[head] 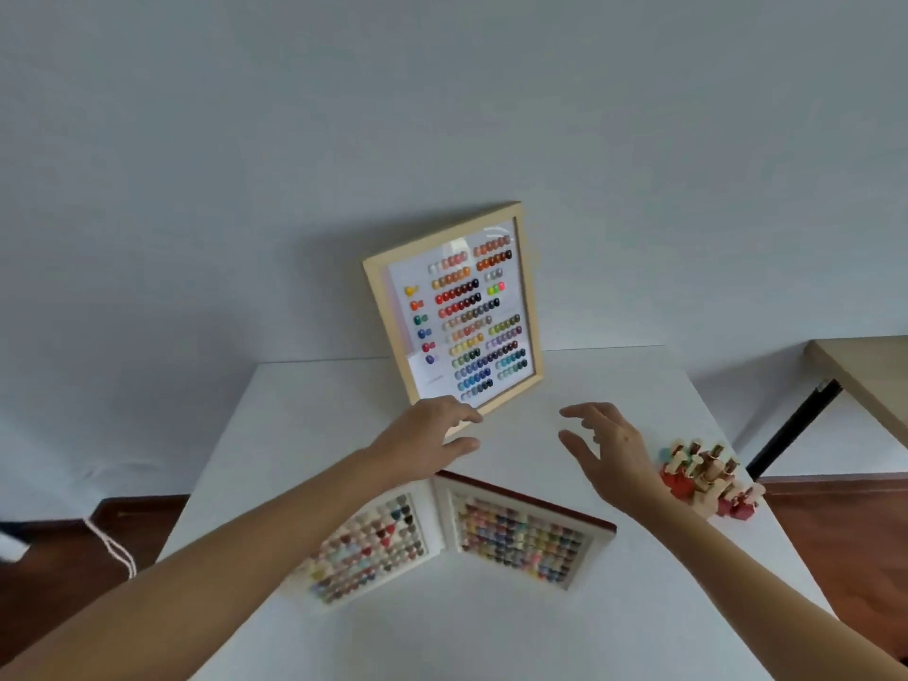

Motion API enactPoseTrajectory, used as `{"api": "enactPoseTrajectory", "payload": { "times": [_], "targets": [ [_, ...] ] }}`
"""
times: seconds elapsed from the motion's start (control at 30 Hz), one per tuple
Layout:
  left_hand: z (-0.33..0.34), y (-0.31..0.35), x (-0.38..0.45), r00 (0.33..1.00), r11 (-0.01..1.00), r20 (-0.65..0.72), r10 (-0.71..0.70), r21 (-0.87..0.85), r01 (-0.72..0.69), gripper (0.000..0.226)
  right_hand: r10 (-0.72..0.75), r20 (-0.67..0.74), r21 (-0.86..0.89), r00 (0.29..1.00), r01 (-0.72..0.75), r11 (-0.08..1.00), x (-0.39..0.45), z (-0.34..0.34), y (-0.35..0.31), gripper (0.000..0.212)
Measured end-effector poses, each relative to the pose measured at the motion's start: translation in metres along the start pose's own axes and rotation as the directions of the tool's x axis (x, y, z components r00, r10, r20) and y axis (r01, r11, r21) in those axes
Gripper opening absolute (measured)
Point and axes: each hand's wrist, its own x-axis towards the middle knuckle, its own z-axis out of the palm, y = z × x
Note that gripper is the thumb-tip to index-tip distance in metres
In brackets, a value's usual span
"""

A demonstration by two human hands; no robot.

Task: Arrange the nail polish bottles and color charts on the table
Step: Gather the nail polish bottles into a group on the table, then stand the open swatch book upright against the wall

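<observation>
At the far edge of the white table, a framed color chart stands tilted back against the wall, turned a little askew rather than square to the table's edge. The left hand is at the frame's lower corner, fingers spread and relaxed, perhaps brushing the wood, though contact is too blurred to confirm; it grips nothing. The right hand hovers just right of the frame's base, fingers apart and curled, empty. Nearer the person, an open swatch book lies flat with both pages showing, and a cluster of nail polish bottles sits near the table's right edge, some leaning or tipped. The step in hand looks like setting the frame in place. To do it well, each hand should take one lower side of the frame, so that it turns without scraping, and its foot should sit far enough from the wall that the lean is stable. Letting go slowly, one hand at a time, would show any tendency to slide before it topples onto the book.
</observation>
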Motion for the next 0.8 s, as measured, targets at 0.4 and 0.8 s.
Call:
{"api": "enactPoseTrajectory", "payload": {
  "times": [0.4,0.8],
  "targets": [
    [-0.020,-0.074,-0.111,0.979,0.978,0.030,-0.200,-0.046,0.201,0.042,0.041,0.554,-0.193,0.831,0.081,0.978,-0.023,0.009,-0.061,0.026],
    [-0.002,-0.078,-0.125,0.982,0.957,0.033,-0.188,0.231,0.175,0.025,-0.027,0.503,-0.294,0.864,0.200,0.935,-0.025,0.020,-0.047,0.009]
  ]
}}
